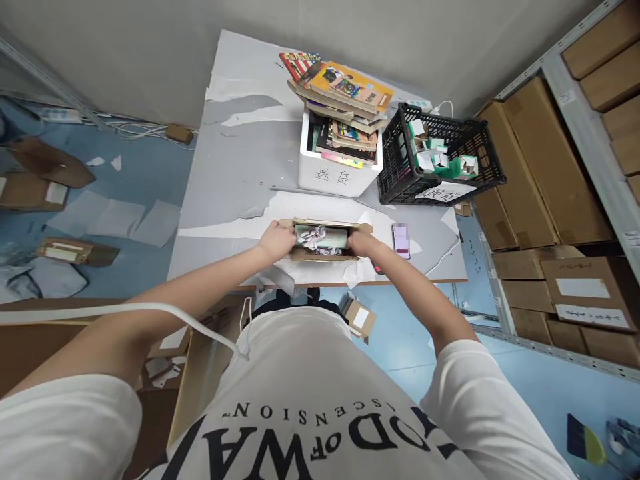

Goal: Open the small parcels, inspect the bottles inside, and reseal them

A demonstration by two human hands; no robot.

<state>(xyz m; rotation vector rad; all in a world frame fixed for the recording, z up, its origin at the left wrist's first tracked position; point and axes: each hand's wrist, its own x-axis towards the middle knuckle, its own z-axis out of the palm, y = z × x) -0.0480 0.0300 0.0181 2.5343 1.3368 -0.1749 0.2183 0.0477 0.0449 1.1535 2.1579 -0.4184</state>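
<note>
Well, an open cardboard box (301, 254) lies close to the near edge of the table (250, 160), right in front of the person in the white T-shirt (310, 363). Inside it I can see a pale green item (337, 238), with crumpled paper (313, 237) bunched against and partly over it. The two hands are apart, one at each end of the box. The left hand (277, 241) is curled against the left end; whether its fingers pinch the cardboard, I can't tell. The right hand (363, 244) dips its fingers into the other end, hidden from me, so I can't say whether they grip anything.

Just beyond the right wrist, a phone (401, 241) lies on the table with its screen lit. Farther back stands a white bin (320, 183) with handwritten characters on its front, heaped above the rim with books (350, 87). Beside it, a black crate (400, 187) holds green and white small cartons (463, 167). Off to the right, brown boxes (583, 287) fill a metal rack (555, 67).
</note>
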